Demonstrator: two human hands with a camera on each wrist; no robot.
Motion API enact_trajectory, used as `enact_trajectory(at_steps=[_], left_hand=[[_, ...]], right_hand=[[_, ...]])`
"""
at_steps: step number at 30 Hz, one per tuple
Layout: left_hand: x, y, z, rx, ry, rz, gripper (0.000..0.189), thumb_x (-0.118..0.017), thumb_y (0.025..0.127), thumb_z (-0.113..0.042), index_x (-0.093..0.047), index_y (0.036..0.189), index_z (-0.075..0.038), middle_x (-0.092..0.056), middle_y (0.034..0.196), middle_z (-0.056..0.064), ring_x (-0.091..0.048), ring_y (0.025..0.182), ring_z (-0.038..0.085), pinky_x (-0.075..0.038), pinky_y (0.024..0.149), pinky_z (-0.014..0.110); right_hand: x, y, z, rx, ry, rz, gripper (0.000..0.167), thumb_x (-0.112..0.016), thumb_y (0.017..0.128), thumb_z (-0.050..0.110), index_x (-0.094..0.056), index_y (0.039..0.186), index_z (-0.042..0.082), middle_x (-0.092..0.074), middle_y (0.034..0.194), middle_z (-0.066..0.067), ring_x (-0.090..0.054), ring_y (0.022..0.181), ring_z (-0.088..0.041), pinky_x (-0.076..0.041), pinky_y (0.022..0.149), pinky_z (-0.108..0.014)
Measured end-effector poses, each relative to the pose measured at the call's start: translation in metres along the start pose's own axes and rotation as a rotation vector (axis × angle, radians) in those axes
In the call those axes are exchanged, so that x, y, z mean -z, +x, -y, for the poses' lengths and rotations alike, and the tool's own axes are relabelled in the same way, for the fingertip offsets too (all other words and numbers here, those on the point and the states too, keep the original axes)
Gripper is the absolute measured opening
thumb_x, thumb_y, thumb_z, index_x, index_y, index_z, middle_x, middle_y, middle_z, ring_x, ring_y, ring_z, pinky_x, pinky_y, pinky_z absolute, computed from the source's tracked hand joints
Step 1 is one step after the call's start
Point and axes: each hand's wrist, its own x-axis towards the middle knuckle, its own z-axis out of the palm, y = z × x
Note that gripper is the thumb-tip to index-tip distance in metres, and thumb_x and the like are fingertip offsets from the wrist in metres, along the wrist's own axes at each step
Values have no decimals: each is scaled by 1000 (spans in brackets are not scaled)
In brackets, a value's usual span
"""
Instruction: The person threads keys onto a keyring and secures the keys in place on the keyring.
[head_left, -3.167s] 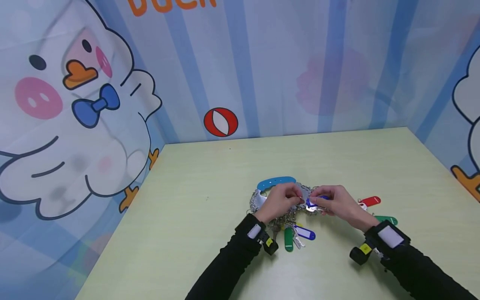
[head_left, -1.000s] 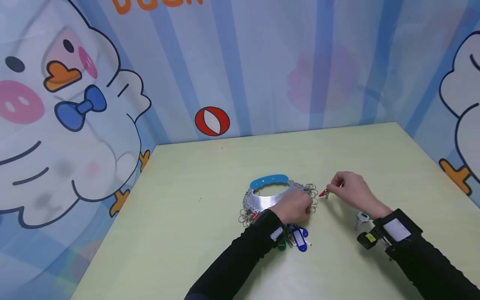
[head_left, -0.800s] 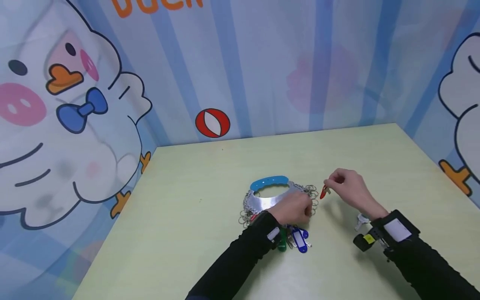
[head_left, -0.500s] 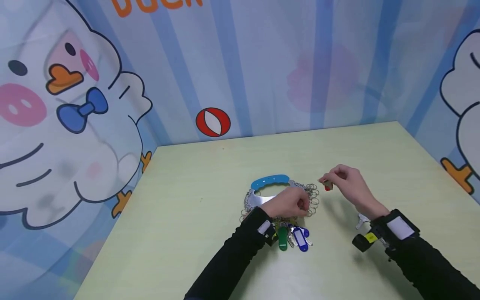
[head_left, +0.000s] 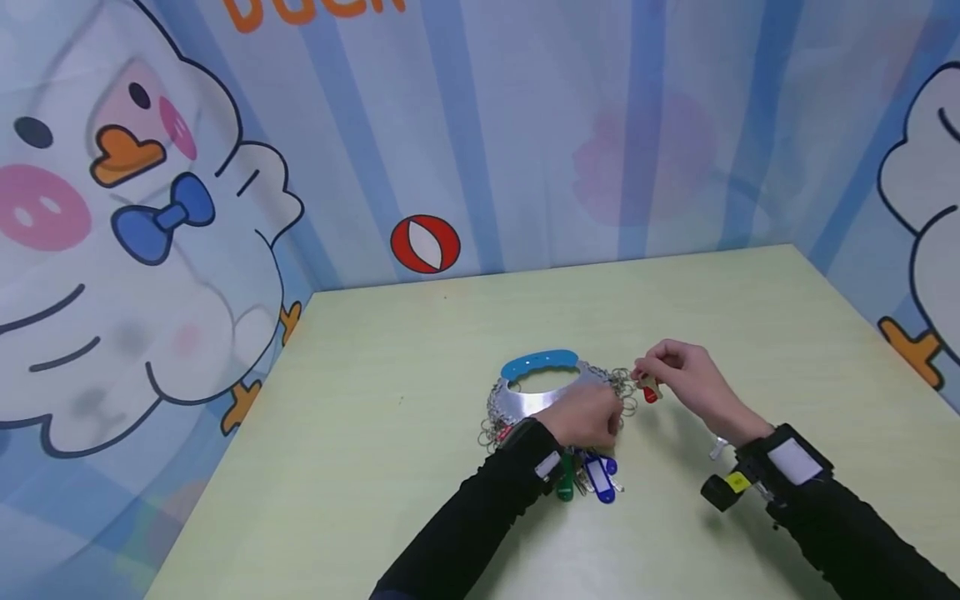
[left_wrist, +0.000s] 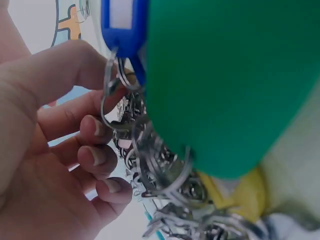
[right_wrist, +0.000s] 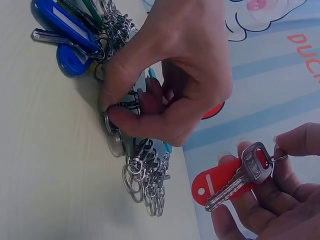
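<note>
On the table sits a crescent metal key holder (head_left: 517, 405) with a blue handle (head_left: 540, 362), fringed by chains and split rings. My left hand (head_left: 585, 414) is over its front right part. In the left wrist view, its thumb and forefinger pinch a split ring (left_wrist: 103, 111) near a blue tag (left_wrist: 124, 20). My right hand (head_left: 688, 375) is raised just right of the holder's rings. It holds a key (right_wrist: 232, 186) with a red tag (right_wrist: 201, 186), thumb and fingers at the key's small ring. Where the left fingertips overlap the chains, details are hidden.
Green (head_left: 565, 479) and blue (head_left: 600, 479) key tags with keys lie before the holder. Behind the right wrist a loose key (head_left: 717, 447) shows partly. The pale table (head_left: 360, 450) meets a cartoon-printed cloth (head_left: 525, 150) at the back and sides.
At first both hands were together over the holder; the red tag lay on the table at right. The right hand has since taken up its key, and has lately moved left and lower towards the rings.
</note>
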Motion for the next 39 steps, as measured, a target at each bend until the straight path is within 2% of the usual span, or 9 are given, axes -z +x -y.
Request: enact_trajectory(at_steps=[2, 8, 10, 14, 17, 22, 25, 32, 39], left_hand=[[0, -1, 1, 2, -26, 12, 4, -72, 79, -13, -69, 78, -16, -62, 69, -10, -53, 63, 2, -39, 55, 12], [9, -8, 12, 3, -339, -9, 7, -68, 84, -10, -64, 78, -11, -58, 73, -5, -50, 63, 4, -40, 57, 13], [11, -9, 16, -18, -393, -29, 7, -67, 85, -9, -62, 81, -11, -59, 78, -4, -50, 68, 4, -41, 61, 13], [10, -13, 23, -52, -432, -45, 5, -63, 89, -8, -59, 88, -9, -59, 86, -1, -50, 75, 5, -41, 65, 12], [9, -16, 25, -63, -418, -104, 2, -61, 92, -7, -60, 94, -8, -63, 90, 0, -54, 80, 5, -43, 70, 11], [8, -20, 26, -16, -388, -255, 10, -59, 93, -4, -67, 97, -9, -70, 96, 2, -61, 86, 6, -47, 77, 11], [9, -21, 25, 19, -391, -301, 11, -60, 93, -4, -67, 98, -10, -69, 95, 2, -60, 84, 7, -47, 75, 10], [8, -25, 25, 41, -456, -320, 11, -62, 89, 0, -62, 97, -7, -68, 91, 5, -59, 81, 8, -46, 72, 10], [0, -28, 33, 16, -505, -329, 16, -66, 87, -2, -61, 101, -8, -66, 91, 3, -58, 81, 4, -46, 72, 10]], right_hand=[[-1, 0, -1, 4, 6, 5, 31, -52, 99, 29, -60, 104, -1, -69, 93, -7, -62, 80, -11, -48, 77, -26], [-3, -3, 0, -11, 49, 29, 34, -52, 99, 30, -57, 106, -2, -69, 86, -1, -62, 79, -10, -49, 74, -24], [-5, -2, -2, -20, 62, 51, 35, -52, 100, 31, -55, 109, -3, -68, 85, -1, -62, 78, -10, -50, 73, -24], [-10, -1, -5, -10, 39, 117, 35, -51, 100, 28, -56, 114, -4, -66, 88, -6, -60, 78, -11, -50, 72, -23], [-14, 0, -9, 23, -6, 168, 29, -53, 99, 24, -60, 112, -2, -65, 91, -11, -56, 78, -12, -48, 71, -23], [-23, 2, -15, 58, -91, 222, 22, -57, 97, 20, -65, 106, 1, -65, 91, -12, -52, 77, -13, -44, 66, -22], [-28, 4, -16, 78, -131, 227, 20, -59, 95, 18, -67, 105, 2, -67, 93, -11, -54, 78, -14, -45, 66, -20], [-36, 7, -16, 130, -187, 215, 12, -64, 91, 14, -68, 100, 7, -68, 90, -8, -57, 79, -17, -48, 67, -22], [-40, 6, -18, 160, -218, 196, 6, -66, 90, 12, -67, 94, 8, -67, 88, -4, -57, 79, -15, -48, 69, -22]])
